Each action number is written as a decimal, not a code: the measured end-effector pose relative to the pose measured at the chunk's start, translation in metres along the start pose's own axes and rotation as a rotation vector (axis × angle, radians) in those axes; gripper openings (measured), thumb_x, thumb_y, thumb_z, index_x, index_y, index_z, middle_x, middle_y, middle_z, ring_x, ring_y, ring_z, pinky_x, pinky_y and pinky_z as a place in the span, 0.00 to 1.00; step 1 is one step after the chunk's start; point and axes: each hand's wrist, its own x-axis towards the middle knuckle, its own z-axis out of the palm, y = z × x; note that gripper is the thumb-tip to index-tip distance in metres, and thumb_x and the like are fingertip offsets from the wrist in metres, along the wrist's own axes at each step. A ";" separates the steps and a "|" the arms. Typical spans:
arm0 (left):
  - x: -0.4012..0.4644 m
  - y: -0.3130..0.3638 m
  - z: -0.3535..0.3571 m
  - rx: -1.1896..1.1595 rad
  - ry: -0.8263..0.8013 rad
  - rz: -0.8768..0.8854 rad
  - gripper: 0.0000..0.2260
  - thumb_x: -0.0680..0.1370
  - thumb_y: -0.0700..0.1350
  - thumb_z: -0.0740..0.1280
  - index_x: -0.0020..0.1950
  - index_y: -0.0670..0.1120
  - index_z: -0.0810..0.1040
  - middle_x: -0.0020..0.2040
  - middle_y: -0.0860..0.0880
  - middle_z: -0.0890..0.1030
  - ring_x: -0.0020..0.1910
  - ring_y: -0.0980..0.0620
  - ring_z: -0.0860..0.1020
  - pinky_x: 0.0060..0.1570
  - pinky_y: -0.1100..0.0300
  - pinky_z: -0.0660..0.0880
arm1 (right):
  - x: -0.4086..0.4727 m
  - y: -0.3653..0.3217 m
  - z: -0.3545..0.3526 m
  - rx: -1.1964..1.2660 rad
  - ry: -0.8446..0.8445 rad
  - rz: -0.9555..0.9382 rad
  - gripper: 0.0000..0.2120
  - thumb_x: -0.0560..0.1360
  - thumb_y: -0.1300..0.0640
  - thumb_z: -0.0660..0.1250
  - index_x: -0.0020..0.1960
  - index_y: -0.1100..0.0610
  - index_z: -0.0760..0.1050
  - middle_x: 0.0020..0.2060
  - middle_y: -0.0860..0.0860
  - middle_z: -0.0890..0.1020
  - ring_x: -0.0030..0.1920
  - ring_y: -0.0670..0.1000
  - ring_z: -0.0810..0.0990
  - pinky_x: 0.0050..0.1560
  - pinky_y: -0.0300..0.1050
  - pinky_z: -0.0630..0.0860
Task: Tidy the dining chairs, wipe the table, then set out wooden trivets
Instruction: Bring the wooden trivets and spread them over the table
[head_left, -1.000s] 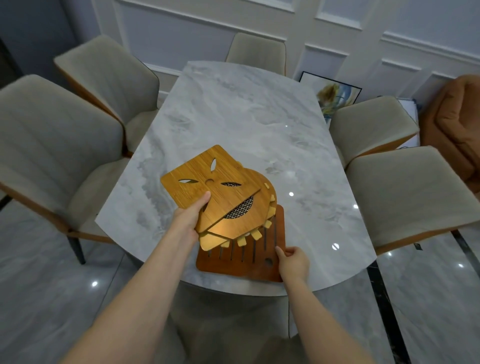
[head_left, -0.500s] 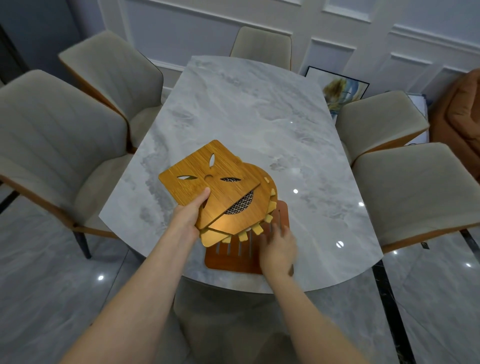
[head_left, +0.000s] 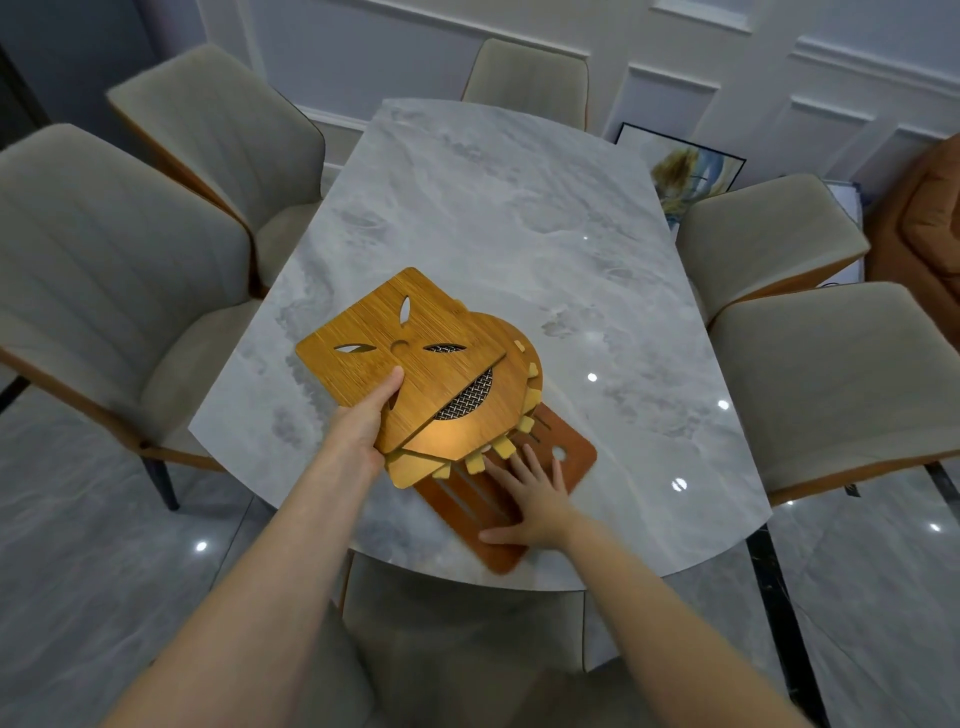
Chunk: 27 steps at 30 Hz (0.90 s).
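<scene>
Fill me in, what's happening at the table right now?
A person is setting out wooden trivets. The left hand grips a fanned stack of light trivets above the marble table. The right hand presses flat, fingers spread, on a dark slotted trivet lying near the table's near edge. Chairs stand around the table.

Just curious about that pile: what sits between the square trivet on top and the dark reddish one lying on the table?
In the head view, a round trivet and a paler toothed-edge one lie between the square trivet and the dark slotted trivet.

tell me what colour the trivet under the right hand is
Dark reddish brown, with slots cut through it: the flat trivet on the table, seen in the head view.
</scene>
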 end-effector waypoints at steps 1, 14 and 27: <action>0.000 0.001 -0.001 -0.008 0.004 0.001 0.24 0.68 0.47 0.76 0.63 0.47 0.76 0.57 0.44 0.81 0.53 0.44 0.80 0.49 0.46 0.78 | -0.002 0.008 -0.007 0.000 -0.006 -0.019 0.43 0.72 0.36 0.66 0.77 0.40 0.43 0.77 0.50 0.39 0.75 0.55 0.32 0.69 0.61 0.27; -0.001 0.002 0.002 0.005 0.042 0.027 0.23 0.70 0.46 0.75 0.64 0.46 0.75 0.57 0.44 0.81 0.52 0.45 0.80 0.41 0.52 0.77 | 0.012 -0.020 0.021 -0.039 0.075 -0.099 0.45 0.63 0.22 0.39 0.76 0.38 0.40 0.76 0.49 0.36 0.70 0.54 0.24 0.68 0.58 0.24; -0.003 0.002 0.000 0.033 0.038 0.041 0.22 0.70 0.46 0.75 0.63 0.46 0.75 0.58 0.44 0.81 0.51 0.46 0.80 0.40 0.54 0.77 | 0.002 0.003 0.022 -0.059 0.068 -0.186 0.37 0.69 0.25 0.46 0.73 0.32 0.35 0.75 0.44 0.33 0.72 0.52 0.25 0.70 0.58 0.25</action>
